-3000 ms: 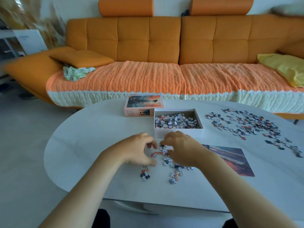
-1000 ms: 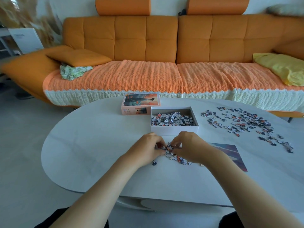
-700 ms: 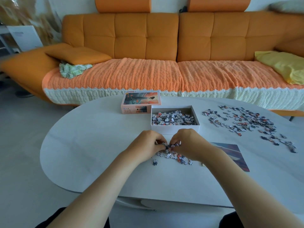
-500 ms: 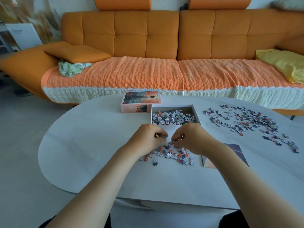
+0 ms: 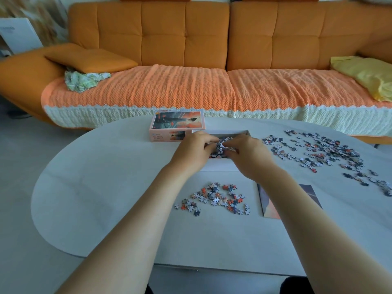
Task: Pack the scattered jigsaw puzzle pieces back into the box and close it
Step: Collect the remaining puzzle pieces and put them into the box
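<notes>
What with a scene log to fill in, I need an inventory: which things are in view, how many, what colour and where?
table: one, white, oval, foreground.
box: one, white, open, mid-table, pieces inside.
lid: one, pink, pictured, left of the box.
handful of pieces: one, mixed colours, over the box.
near pieces: one cluster, mixed colours, before the box.
far pieces: one scatter, mixed colours, table's right.
print: one, orange-purple, under the right forearm.
sofa: one, orange, behind the table.
throw: one, orange, cream-edged, sofa seat.
cushion: one, orange, sofa's left end.
green cloth: one, beside the cushion.
yellow cloth: one, sofa's right end.
left hand: one, gripping the handful.
right hand: one, gripping the handful.
</notes>
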The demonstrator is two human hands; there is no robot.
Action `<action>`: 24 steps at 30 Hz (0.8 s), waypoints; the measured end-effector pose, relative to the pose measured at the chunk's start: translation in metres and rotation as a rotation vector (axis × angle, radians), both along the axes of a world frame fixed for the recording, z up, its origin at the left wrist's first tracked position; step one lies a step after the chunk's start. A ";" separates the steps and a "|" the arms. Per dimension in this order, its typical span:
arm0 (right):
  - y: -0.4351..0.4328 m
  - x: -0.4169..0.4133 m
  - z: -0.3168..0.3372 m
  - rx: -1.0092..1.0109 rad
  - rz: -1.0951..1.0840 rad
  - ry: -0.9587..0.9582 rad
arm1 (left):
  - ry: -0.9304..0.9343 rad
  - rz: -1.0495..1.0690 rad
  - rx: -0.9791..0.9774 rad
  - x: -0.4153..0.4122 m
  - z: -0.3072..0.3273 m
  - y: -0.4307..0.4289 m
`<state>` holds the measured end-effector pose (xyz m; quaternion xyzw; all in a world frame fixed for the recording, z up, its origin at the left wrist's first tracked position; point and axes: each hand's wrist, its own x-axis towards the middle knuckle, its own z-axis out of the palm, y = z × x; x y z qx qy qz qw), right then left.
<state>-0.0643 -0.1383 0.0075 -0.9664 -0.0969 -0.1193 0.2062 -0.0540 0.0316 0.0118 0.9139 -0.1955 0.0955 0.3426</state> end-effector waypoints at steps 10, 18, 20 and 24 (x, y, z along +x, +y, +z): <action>-0.001 -0.006 0.004 -0.024 -0.010 0.075 | -0.075 -0.035 0.211 -0.005 -0.010 0.010; 0.000 -0.025 0.007 0.071 0.138 -0.136 | -0.128 -0.042 0.184 -0.032 -0.008 0.032; 0.005 -0.038 0.011 0.056 0.249 -0.079 | -0.017 -0.050 0.207 -0.045 0.000 0.039; 0.014 -0.059 0.002 -0.115 0.340 0.220 | 0.342 -0.071 0.459 -0.067 0.006 0.059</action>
